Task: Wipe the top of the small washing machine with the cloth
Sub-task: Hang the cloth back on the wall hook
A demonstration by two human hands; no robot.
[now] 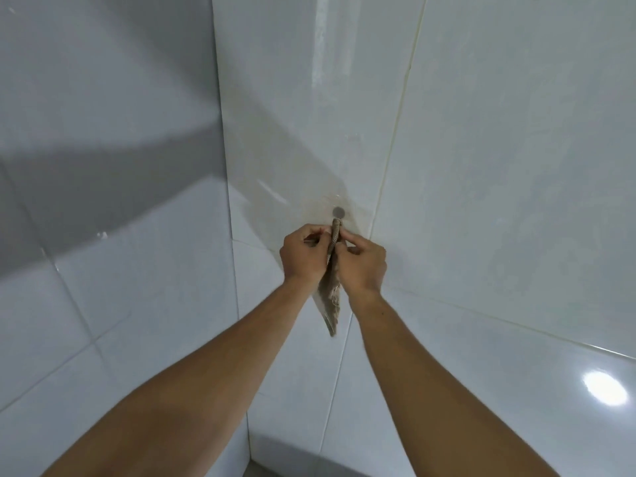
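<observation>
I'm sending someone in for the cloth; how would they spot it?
Look at the white tiled wall near its corner, where a small round hook sticks out. The cloth hangs below it, pinched between both hands: brownish, bunched, the only fabric there.

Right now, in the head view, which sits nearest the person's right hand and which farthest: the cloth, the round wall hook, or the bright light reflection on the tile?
1. cloth: pinched in the right hand, between both hands.
2. wall hook: just above the hands.
3. light reflection: far lower right on the tile.
</observation>
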